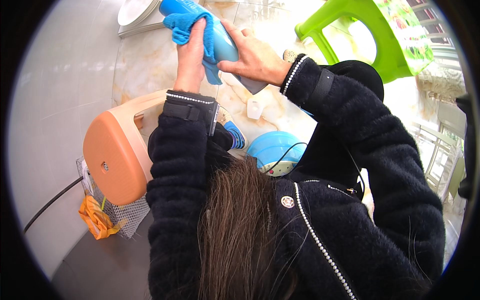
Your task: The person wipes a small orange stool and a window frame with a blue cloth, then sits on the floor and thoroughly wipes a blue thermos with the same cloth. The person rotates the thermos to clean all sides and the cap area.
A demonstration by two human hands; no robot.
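At the top of the head view, a blue cylindrical bottle [225, 42] lies slanted between my two hands. My left hand [192, 56] grips a blue cloth [182, 27], which is pressed against the bottle's side and hangs down below it. The fingers of my right hand [257, 58] are around the bottle's lower right part. A grey end shows below my right hand; I cannot tell whether it is the bottle's base or cap. The bottle bears writing.
An orange plastic stool [116, 157] stands at the left, beside a wire mesh basket [131, 217] and an orange cloth [94, 217]. A green stool [390, 48] is at upper right. A blue basin [275, 146] and a small white container [255, 108] are below; white plates [137, 11] sit at upper left.
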